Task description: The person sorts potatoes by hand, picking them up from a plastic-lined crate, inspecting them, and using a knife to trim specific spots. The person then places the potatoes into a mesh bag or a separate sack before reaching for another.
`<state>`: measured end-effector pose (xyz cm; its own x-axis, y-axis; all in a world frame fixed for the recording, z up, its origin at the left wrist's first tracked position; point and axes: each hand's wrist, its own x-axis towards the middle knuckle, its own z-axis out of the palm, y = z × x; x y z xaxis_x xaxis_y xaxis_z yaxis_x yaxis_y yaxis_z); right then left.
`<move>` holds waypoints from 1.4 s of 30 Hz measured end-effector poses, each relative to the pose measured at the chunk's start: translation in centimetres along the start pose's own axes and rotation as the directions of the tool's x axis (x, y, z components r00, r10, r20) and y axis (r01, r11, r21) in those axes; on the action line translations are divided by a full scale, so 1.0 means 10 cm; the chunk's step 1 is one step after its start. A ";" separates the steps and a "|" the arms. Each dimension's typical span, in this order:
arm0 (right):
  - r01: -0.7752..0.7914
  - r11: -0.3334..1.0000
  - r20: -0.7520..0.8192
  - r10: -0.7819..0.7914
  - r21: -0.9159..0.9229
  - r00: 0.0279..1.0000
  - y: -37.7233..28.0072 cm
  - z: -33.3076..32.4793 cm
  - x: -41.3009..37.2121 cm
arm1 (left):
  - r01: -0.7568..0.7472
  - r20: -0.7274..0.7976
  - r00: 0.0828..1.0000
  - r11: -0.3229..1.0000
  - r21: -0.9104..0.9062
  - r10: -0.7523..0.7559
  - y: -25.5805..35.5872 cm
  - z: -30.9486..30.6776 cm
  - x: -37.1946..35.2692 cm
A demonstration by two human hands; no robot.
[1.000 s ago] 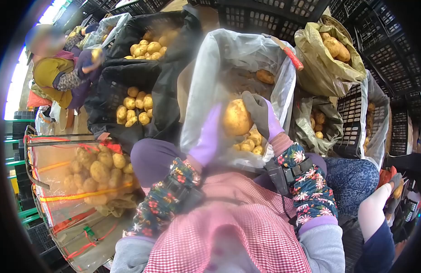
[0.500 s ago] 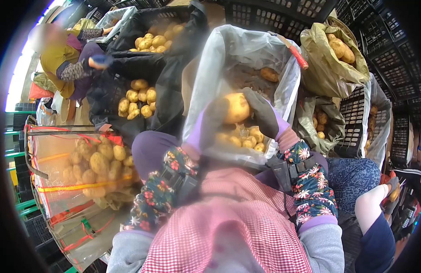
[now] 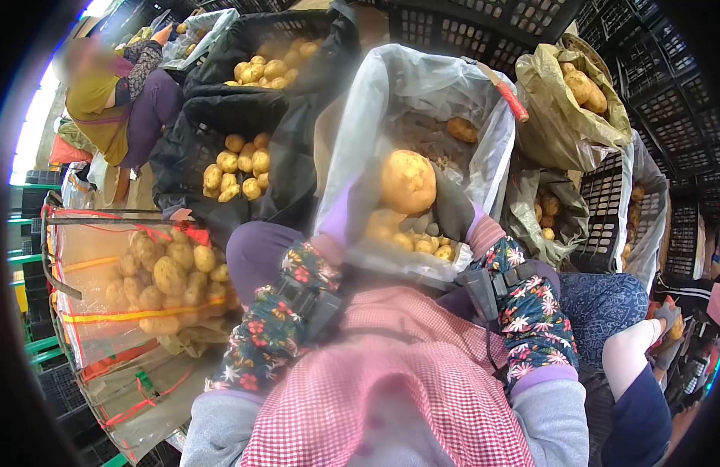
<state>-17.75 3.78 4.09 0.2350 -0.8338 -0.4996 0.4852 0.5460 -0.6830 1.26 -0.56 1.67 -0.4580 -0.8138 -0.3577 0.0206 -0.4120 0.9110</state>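
A large potato is held up between my two gloved hands, above a crate lined with white plastic. My left hand presses on the potato's left side, though a smear on the lens blurs its fingers. On the lower right side, my right hand in a dark grey glove grips it, partly behind the potato. Smaller potatoes lie in the near end of the crate under my hands. One brownish potato rests at the far end, on dirt-covered lining.
A red-handled knife lies on the crate's far right rim. Black-lined crates of potatoes stand to the left, near a mesh-like sack. Olive bags stand right. Another person sits far left; another person's arm shows at right.
The large potato has been turned and appears bigger, showing a rounder face. My right hand has slid from its top right to lower down. The person at left has raised an arm toward the back.
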 end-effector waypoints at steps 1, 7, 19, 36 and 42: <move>-0.002 1.000 -0.002 0.002 0.004 1.000 0.01 0.00 0.01 | 0.060 -0.026 0.998 0.983 -0.172 -0.066 0.13 0.13 -0.07; 0.006 0.894 -0.116 -0.065 -0.449 0.991 0.21 -0.35 0.17 | -0.005 0.210 0.971 0.882 -0.471 0.118 0.03 0.18 -0.01; 0.174 0.978 -0.008 -0.176 -0.114 0.984 -0.04 -0.01 -0.02 | -0.303 0.215 0.941 0.930 0.206 0.260 -0.04 0.11 0.00; 0.643 0.619 -0.080 -0.746 -0.451 0.662 0.12 0.06 0.22 | -0.211 0.185 0.960 0.977 -0.011 0.209 -0.05 0.22 0.02; 0.380 0.859 -0.194 -0.460 -0.343 0.866 -0.03 -0.20 0.09 | -0.317 0.291 0.941 0.758 0.570 0.175 -0.24 0.10 0.04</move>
<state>-19.36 3.05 2.77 -0.1830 -0.9578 -0.2217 0.2177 0.1805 -0.9592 0.11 0.54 -0.46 -0.6857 -0.7184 -0.1171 -0.3458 0.1800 0.9209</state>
